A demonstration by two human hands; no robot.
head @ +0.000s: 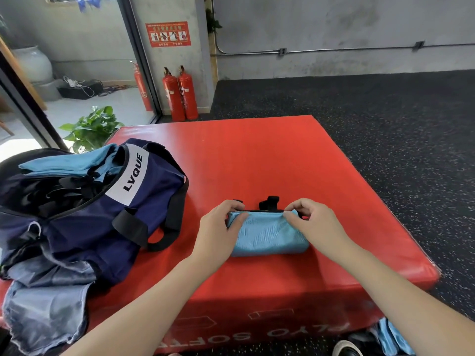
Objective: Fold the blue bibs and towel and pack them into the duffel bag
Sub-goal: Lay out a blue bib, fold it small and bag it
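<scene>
- Two hands are on the folded blue bib (267, 233), which lies on the red mat (257, 155) right in front of me, its long axis running left to right across my view.
- My left hand (221, 227) curls over the bib's left end, thumb on the top face and fingers behind the far edge; my right hand (308, 219) pinches the far edge at the right end. Both are grasping the bib, neither is clenched on nothing.
- Black straps (270, 202) poke out just behind the far edge, between my hands.
- Off to my left sits the navy duffel bag (102, 201), its mouth open, with other blue pieces (66, 163) already lying in its opening.
- As I judge it, the carry goes leftward, so the left hand is the nearer one to the bag; its black handle (167, 222) lies between bib and bag.
- Plenty of bare mat lies beyond and to the right; the mat's near edge is close under my forearms.
- A greyish cloth (46, 309) lies at the mat's near left corner, touching the bag.
</scene>
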